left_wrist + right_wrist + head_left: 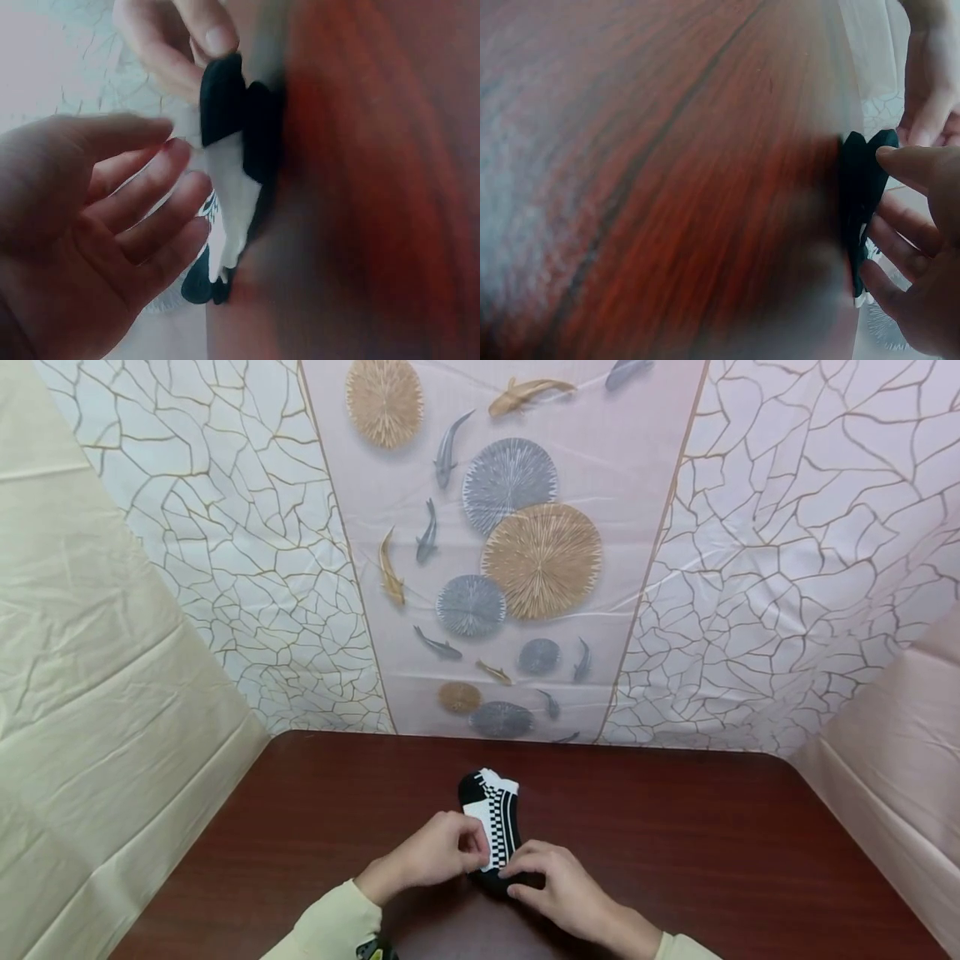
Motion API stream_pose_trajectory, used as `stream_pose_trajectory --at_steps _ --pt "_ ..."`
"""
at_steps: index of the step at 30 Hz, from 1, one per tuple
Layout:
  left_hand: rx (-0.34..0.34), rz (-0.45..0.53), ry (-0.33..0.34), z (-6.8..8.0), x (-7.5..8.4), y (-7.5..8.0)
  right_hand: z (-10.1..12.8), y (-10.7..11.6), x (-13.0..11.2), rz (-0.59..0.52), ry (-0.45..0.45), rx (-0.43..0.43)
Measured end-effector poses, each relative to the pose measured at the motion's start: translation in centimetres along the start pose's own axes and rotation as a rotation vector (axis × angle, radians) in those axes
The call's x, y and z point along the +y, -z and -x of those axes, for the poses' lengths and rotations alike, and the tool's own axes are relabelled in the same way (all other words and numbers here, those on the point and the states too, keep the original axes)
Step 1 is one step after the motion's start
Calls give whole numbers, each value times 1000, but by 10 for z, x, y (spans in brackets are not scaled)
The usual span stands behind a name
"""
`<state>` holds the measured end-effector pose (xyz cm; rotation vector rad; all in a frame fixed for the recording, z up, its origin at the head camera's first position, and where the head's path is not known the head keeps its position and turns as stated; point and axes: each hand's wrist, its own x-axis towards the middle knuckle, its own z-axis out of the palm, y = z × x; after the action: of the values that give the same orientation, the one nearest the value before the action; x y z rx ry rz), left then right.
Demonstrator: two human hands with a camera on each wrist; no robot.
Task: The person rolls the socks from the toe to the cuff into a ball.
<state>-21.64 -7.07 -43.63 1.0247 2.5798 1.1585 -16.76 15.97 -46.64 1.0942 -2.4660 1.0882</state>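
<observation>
A pair of ankle socks (pixel 478 817), white and black with a checkered stripe, lies stacked on the table in the head view. Their black toe ends (pixel 223 101) point toward the person and stand slightly apart in the left wrist view. My right hand (pixel 558 881) pinches the upper sock's toe, its thumb (pixel 889 156) on the black cloth and other fingers along the far side. At the socks' left edge is my left hand (pixel 442 847); its loosely bent fingers (pixel 154 187) are close beside the white part, thumb and forefinger tips near each other.
The dark red-brown wooden table (pixel 337 810) has rounded far corners. Behind it hangs a patterned cloth (pixel 502 635) with fish and round leaf shapes. Plain pale cloth (pixel 97 693) borders the left side, and another cloth (pixel 907 718) the right.
</observation>
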Motion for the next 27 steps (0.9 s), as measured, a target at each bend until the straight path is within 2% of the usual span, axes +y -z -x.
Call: stream_pose_trajectory --at_steps 4,12,15,18,21,27 --pt "-72 -55 -53 8 4 -4 1 -1 2 4 -22 -20" --pt "-97 -133 -71 14 -1 -13 1 -5 5 3 -36 -24" --pt "-92 -214 -99 15 -6 -16 1 -7 5 35 -42 -27" --pt "-72 -343 -122 16 -8 -18 -1 -8 5 78 -55 -38" --pt "-43 -454 -117 18 -7 -19 -2 -9 4 110 -86 -61" --pt "3 -569 -142 17 -6 -21 -6 -9 1 184 -126 -107"
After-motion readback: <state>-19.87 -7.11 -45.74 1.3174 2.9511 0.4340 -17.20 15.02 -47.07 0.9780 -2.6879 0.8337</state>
